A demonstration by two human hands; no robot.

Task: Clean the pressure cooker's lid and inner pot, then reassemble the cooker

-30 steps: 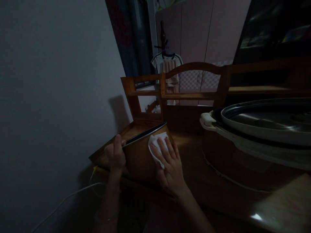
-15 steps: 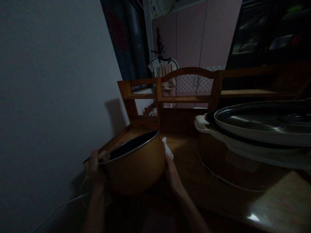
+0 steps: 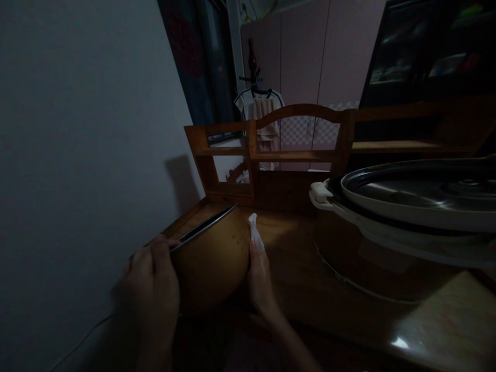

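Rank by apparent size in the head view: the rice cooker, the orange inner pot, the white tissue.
1. rice cooker, largest, though it runs off the right edge and sits near the camera.
2. orange inner pot, partly hidden by the left hand.
3. white tissue, clearly smallest, under the right hand.

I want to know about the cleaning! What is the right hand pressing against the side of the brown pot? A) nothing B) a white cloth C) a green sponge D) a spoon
B: the right hand presses a white cloth against the pot, whose rim the left hand grips.
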